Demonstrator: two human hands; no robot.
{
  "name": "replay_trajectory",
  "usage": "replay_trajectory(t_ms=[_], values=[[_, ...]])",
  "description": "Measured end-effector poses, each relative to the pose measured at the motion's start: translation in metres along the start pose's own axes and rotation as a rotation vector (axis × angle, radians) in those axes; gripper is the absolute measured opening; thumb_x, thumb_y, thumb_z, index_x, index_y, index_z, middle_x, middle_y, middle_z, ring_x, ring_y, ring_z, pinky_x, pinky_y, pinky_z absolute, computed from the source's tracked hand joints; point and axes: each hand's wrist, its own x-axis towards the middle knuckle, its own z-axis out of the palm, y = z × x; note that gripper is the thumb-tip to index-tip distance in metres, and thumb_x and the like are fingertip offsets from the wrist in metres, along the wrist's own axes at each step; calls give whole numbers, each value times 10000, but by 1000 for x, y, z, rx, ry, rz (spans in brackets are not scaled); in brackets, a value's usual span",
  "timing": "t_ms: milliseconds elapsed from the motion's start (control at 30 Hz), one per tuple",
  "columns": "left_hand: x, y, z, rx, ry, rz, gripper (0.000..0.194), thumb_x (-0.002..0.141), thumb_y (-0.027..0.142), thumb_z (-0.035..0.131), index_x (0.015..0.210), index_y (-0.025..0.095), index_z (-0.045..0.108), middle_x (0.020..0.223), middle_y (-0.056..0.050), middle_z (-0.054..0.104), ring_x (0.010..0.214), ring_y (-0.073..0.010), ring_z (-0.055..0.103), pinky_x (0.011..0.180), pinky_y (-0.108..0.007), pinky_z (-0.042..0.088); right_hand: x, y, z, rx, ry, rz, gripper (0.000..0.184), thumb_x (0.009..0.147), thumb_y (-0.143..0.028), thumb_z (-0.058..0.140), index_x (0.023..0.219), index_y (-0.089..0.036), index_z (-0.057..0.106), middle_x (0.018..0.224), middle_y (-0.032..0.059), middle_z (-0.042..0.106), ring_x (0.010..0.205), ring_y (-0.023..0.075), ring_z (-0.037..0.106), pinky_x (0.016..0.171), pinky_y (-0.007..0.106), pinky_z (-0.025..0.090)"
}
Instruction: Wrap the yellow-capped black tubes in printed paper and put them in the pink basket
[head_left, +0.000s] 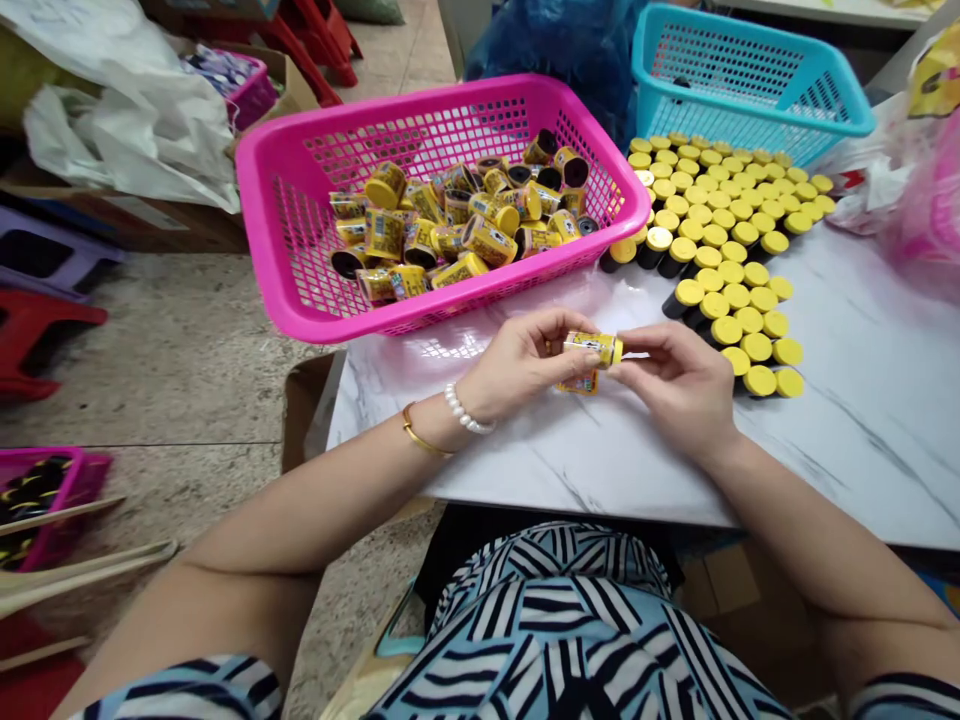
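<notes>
Your left hand is closed around a small black bottle with a yellow cap and a yellow printed label, holding it between thumb and fingers above the marble-patterned table. Your right hand is also closed, pinching the bottle's capped end, so the bottle sits between your hands, clear of the tabletop. A yellow printed strip hangs below it; you can't tell from this view whether it's the label's free end or a separate piece. In the pink plastic basket ahead of you, labelled bottles lie in a loose heap, tilted every way. To your right, a block of unlabelled yellow-capped bottles covers the table's far corner, most standing upright and packed close, with a few lying at its near edge. That block looks larger than the labelled heap. Beyond it sits a blue plastic basket
</notes>
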Motion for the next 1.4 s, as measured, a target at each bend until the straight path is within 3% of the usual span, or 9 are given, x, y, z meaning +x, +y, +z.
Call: replay_trajectory(t_ms=[133,367,500,633,800,933,1100,1267,1400], values=[[-1,-4,3,37,-14,-30,387,780,422,914,970,132,743,802,-53,723,641,-117,653,602,-222,527,3,3,2,254,-121,339,352,807,-539,872,885,-224,737,794,26,792,682,207,769,695,416,714],[4,-10,-2,-181,-120,-220,509,803,584,864,936,148,640,729,-54,699,483,-107,611,405,-189,433,12,7,-16,384,-330,321,417,841,-397,878,1228,-283,773,1194,38,804,906,170,794,721,293,694],[4,-9,-1,-204,-181,-265,500,836,573,844,958,133,638,762,-60,721,473,-91,603,390,-178,438,9,10,-14,456,-323,377,301,792,-342,918,1066,-255,827,994,24,827,762,149,783,665,274,684],[4,-7,-1,-235,-257,-299,468,833,526,864,978,129,662,760,-36,733,450,-82,602,390,-176,455,5,6,-11,462,-185,323,204,748,-343,945,849,-233,806,853,-2,788,681,148,759,595,271,668],[3,-6,2,-163,-246,-324,511,866,620,797,856,126,665,603,-15,677,350,-82,541,304,-167,364,3,0,-12,275,-278,120,304,794,-325,916,1084,-305,828,1090,29,763,907,180,768,798,345,697],[1,-4,2,-245,-308,-349,539,846,653,798,893,132,669,634,-49,718,388,-112,599,325,-172,413,0,-2,-12,208,-160,-105,215,790,-233,919,971,-331,857,928,13,716,852,155,731,749,301,682],[1,-3,4,-224,-251,-364,498,866,607,804,853,132,658,567,-19,674,352,-94,555,318,-160,393,0,-4,-15,167,-245,-102,252,849,-254,869,1080,-352,844,1079,32,689,897,167,732,719,325,690],[1,0,7,-252,-222,-361,473,925,570,758,858,107,691,656,-50,719,409,-97,606,376,-180,467,-1,-6,-17,113,-166,-188,205,820,-233,894,984,-350,855,911,10,646,807,139,674,675,291,673],[1,3,7,-207,-173,-367,436,935,512,769,812,102,684,575,-16,662,360,-78,553,343,-163,405,-3,-8,-17,112,-242,-141,248,858,-246,857,1074,-366,836,1015,23,634,850,152,684,644,302,681]])
